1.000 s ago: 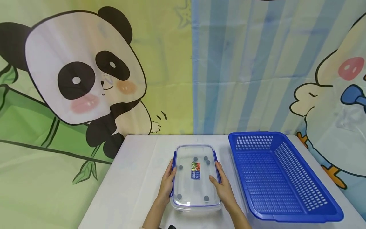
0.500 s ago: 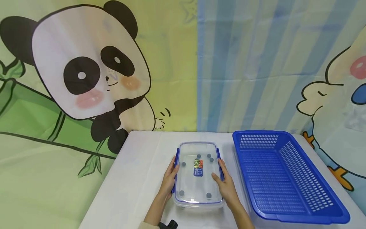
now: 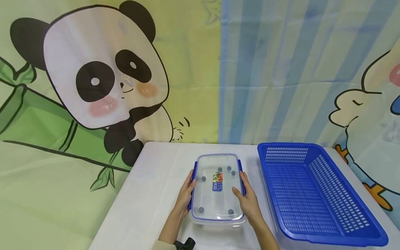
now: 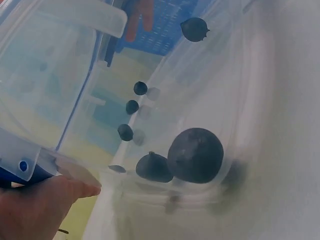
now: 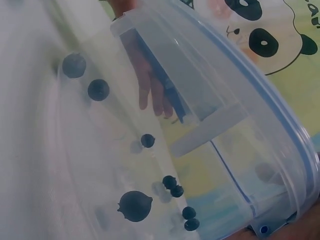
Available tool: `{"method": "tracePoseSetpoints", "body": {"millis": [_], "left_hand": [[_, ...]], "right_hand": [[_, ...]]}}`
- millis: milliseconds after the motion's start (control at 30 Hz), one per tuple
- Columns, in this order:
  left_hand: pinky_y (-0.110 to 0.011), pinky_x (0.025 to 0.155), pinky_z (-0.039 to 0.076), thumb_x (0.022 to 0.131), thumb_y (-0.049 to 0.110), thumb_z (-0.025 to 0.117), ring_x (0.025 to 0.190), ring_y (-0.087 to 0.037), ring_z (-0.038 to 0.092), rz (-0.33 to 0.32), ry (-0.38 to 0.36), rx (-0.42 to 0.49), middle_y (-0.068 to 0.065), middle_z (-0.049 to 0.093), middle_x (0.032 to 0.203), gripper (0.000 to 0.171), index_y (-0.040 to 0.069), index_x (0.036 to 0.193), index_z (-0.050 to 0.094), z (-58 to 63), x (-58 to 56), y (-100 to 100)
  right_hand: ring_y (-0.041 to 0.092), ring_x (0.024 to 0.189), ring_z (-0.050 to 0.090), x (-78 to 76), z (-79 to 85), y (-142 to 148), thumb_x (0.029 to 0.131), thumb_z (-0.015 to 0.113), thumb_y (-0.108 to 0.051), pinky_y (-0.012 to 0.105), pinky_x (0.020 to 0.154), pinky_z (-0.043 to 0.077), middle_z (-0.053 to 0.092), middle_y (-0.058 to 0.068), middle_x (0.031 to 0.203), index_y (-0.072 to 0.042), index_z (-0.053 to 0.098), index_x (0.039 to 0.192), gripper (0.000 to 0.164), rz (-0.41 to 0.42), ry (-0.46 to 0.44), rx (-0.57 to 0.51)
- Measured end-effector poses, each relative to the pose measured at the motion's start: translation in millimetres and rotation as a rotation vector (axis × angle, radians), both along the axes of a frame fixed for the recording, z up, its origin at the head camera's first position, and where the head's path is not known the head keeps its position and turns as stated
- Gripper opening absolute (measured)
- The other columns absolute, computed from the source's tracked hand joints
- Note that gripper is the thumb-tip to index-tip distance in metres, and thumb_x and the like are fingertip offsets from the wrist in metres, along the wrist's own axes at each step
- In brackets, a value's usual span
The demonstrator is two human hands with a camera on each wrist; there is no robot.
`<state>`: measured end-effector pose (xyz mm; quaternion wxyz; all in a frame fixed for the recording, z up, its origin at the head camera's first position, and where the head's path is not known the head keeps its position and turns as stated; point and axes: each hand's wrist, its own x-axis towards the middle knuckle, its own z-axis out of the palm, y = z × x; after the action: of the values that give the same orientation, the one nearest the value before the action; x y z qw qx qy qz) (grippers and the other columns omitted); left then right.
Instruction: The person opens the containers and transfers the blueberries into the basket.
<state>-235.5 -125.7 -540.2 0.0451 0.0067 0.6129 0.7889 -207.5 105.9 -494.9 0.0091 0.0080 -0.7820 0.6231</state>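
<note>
A clear plastic food storage box (image 3: 218,222) with blue side clips is between my two hands in the head view. Its transparent lid (image 3: 207,205) lies on top, with a fruit-picture label (image 3: 217,182) in the middle. Several round dark blueberries (image 4: 195,155) lie spread over the bottom, seen through the walls. My left hand (image 3: 185,194) holds the left side, thumb at the lid's edge. The right hand (image 3: 250,201) grips the opposite side, its thumb over the lid and its fingers along the blue clip. Through the right wrist view's clear wall, the left fingers (image 5: 155,95) show beside their clip.
A large blue plastic basket (image 3: 337,240) with a lattice wall stands on the right of the white table (image 3: 156,187). Behind the table hangs a cartoon-printed cloth (image 3: 193,69). A black device (image 3: 185,244) sits by the left wrist.
The head view has turned slightly, so the scene appears farther right and a little higher. Both hands keep their hold on the box, which stays in nearly the same place.
</note>
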Motion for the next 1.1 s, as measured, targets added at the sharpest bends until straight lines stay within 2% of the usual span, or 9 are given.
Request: {"method": "tracePoseSetpoints", "body": {"millis": [167, 433, 533, 600, 667, 767, 867, 1000, 1100], "left_hand": [[-0.045, 0.107, 0.028, 0.098, 0.030, 0.045, 0.135, -0.031, 0.022, -0.003, -0.021, 0.010, -0.007, 0.019, 0.152, 0.056, 0.024, 0.148, 0.021, -3.7, 0.7, -7.0], [-0.046, 0.094, 0.045, 0.095, 0.037, 0.048, 0.121, -0.037, 0.044, 0.051, 0.049, -0.221, -0.020, 0.035, 0.143, 0.063, 0.025, 0.149, 0.017, 1.5, 2.3, -7.8], [-0.050, 0.091, 0.046, 0.095, 0.036, 0.050, 0.119, -0.039, 0.046, 0.082, 0.086, -0.328, -0.018, 0.037, 0.142, 0.059, 0.024, 0.147, 0.025, 2.4, 0.8, -7.5], [-0.050, 0.091, 0.047, 0.096, 0.031, 0.049, 0.119, -0.041, 0.045, 0.097, 0.129, -0.415, -0.019, 0.037, 0.142, 0.052, 0.017, 0.144, 0.034, 14.2, 5.6, -4.3], [-0.051, 0.092, 0.045, 0.096, 0.033, 0.049, 0.120, -0.040, 0.044, 0.113, 0.163, -0.498, -0.019, 0.037, 0.142, 0.048, 0.015, 0.140, 0.041, 15.6, 7.1, -5.5], [-0.054, 0.092, 0.045, 0.095, 0.034, 0.050, 0.116, -0.042, 0.047, 0.114, 0.229, -0.624, -0.024, 0.043, 0.136, 0.050, 0.010, 0.139, 0.042, 19.1, 8.3, -3.5], [-0.057, 0.096, 0.040, 0.092, 0.037, 0.055, 0.119, -0.043, 0.044, 0.094, 0.279, -0.723, -0.026, 0.043, 0.133, 0.061, 0.006, 0.141, 0.036, 13.3, 2.2, -0.9], [-0.057, 0.096, 0.040, 0.087, 0.039, 0.061, 0.118, -0.046, 0.043, 0.066, 0.288, -0.783, -0.030, 0.040, 0.133, 0.075, -0.002, 0.141, 0.030, 21.0, 0.9, 4.7], [-0.058, 0.096, 0.040, 0.086, 0.042, 0.063, 0.119, -0.046, 0.042, 0.072, 0.270, -0.797, -0.029, 0.039, 0.134, 0.077, 0.001, 0.142, 0.031, 21.4, 1.7, 4.1]], "right_hand": [[0.032, 0.139, 0.005, 2.1, 3.1, -2.8, 0.093, 0.054, -0.010, 0.050, 0.113, 0.008, 0.006, 0.008, 0.154, -0.014, 0.022, 0.147, 0.063, -0.014, 0.008, 0.014], [0.034, 0.138, 0.006, 1.7, -5.3, -0.2, 0.093, 0.056, -0.013, 0.052, 0.112, 0.008, 0.008, 0.010, 0.154, -0.015, 0.022, 0.147, 0.064, -0.023, -0.006, 0.032], [0.034, 0.138, 0.005, 0.2, -8.6, 2.5, 0.093, 0.056, -0.014, 0.053, 0.112, 0.007, 0.007, 0.010, 0.154, -0.016, 0.021, 0.148, 0.065, -0.024, -0.006, 0.018], [0.035, 0.138, 0.004, 0.0, -10.0, 4.9, 0.093, 0.056, -0.014, 0.053, 0.112, 0.006, 0.006, 0.010, 0.154, -0.016, 0.020, 0.148, 0.066, -0.026, -0.011, 0.018], [0.035, 0.138, 0.004, 0.0, -12.5, 4.9, 0.093, 0.056, -0.015, 0.054, 0.112, 0.006, 0.006, 0.011, 0.154, -0.016, 0.019, 0.148, 0.066, -0.022, -0.014, 0.013], [0.034, 0.138, 0.003, 0.2, -15.2, 6.6, 0.093, 0.055, -0.015, 0.053, 0.112, 0.006, 0.006, 0.010, 0.154, -0.018, 0.019, 0.148, 0.066, -0.019, -0.023, 0.009], [0.033, 0.139, 0.004, -0.6, -17.2, 8.6, 0.093, 0.055, -0.015, 0.053, 0.112, 0.006, 0.007, 0.009, 0.154, -0.019, 0.020, 0.148, 0.066, -0.018, -0.024, 0.014], [0.035, 0.138, 0.004, -1.6, -16.5, 9.2, 0.093, 0.056, -0.016, 0.054, 0.112, 0.007, 0.007, 0.010, 0.154, -0.019, 0.020, 0.148, 0.066, -0.023, -0.016, 0.017], [0.036, 0.138, 0.004, -1.1, -15.8, 8.4, 0.093, 0.055, -0.016, 0.055, 0.111, 0.007, 0.006, 0.011, 0.154, -0.018, 0.020, 0.148, 0.065, -0.021, -0.018, 0.008]]}}
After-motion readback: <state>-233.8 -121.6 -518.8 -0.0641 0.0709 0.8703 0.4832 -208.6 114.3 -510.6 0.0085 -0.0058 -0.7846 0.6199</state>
